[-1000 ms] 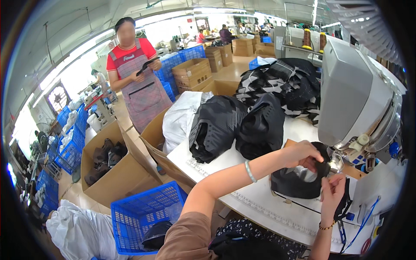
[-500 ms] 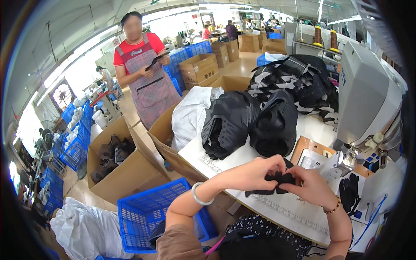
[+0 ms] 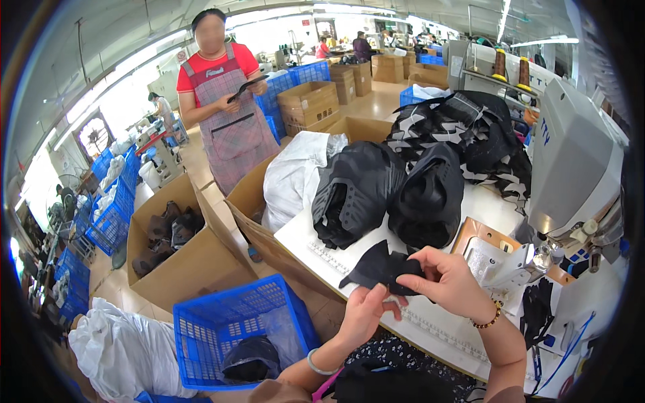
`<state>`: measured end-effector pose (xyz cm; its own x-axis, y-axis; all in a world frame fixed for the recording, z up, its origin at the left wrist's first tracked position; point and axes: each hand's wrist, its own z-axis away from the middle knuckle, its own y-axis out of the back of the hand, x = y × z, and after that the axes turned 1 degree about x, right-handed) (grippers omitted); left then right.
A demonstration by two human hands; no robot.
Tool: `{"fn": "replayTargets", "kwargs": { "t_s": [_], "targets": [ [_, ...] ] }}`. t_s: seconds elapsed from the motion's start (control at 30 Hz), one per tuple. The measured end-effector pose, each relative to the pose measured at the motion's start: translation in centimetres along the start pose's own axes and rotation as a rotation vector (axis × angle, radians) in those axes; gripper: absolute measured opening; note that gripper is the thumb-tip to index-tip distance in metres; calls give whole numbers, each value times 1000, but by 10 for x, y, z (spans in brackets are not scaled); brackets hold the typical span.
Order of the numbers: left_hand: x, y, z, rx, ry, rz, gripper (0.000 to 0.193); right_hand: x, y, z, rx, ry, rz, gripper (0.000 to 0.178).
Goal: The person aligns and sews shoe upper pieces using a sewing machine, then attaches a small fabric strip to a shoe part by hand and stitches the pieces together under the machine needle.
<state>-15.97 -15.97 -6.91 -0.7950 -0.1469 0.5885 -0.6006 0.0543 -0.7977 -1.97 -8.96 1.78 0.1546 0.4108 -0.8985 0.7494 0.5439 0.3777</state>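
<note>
Compared with half a second earlier, the left hand (image 3: 363, 317) lies lower and closer to the wearer, and the black piece (image 3: 377, 264), then bunched between both hands, now spreads out toward the left. The right hand (image 3: 449, 281) pinches the piece at its right end between thumb and fingers. Left fingertips meet the lower edge of the piece; whether they clasp it or merely touch it cannot be told. The piece is held over the near edge of the white table (image 3: 480, 201), close to the ruler strip (image 3: 440, 327) along that edge. Just behind it stand two dark bundles (image 3: 359, 191), side by side, and farther back a heap of black and grey pieces (image 3: 463, 127).

To the right, the sewing machine (image 3: 578, 158) overhangs an orange-brown plate (image 3: 474, 235), which is near the right hand. Black strips (image 3: 537, 310) and a blue cord (image 3: 572, 349) lie at the table's right side. Left of the wearer is a blue basket (image 3: 190, 326) containing a dark bagged item (image 3: 247, 359); a white sack (image 3: 124, 356) rests beside it. Beyond the basket, a cardboard box (image 3: 205, 272) holds dark brown pieces (image 3: 173, 232). Across the boxes stands a co-worker (image 3: 232, 138) in a red shirt and plaid apron, holding a black strip (image 3: 247, 88) in both hands.
</note>
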Motion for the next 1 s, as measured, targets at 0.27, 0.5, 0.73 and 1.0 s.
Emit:
{"fn": "replayTargets", "kwargs": {
  "t_s": [0.27,0.5,0.73,1.0],
  "targets": [
    [-8,-38,-15,-63,-160,-413,18,-6,25,21,116,-36,213,22],
    [-26,-44,-11,-133,-132,-431,24,-1,28,39,308,267,357,14],
    [-25,-51,-20,-9,-49,-437,21,11,33,28,402,403,308,12],
    [-29,-62,-39,-30,-66,-353,20,15,64,11,171,20,-153,18]
  ]
}}
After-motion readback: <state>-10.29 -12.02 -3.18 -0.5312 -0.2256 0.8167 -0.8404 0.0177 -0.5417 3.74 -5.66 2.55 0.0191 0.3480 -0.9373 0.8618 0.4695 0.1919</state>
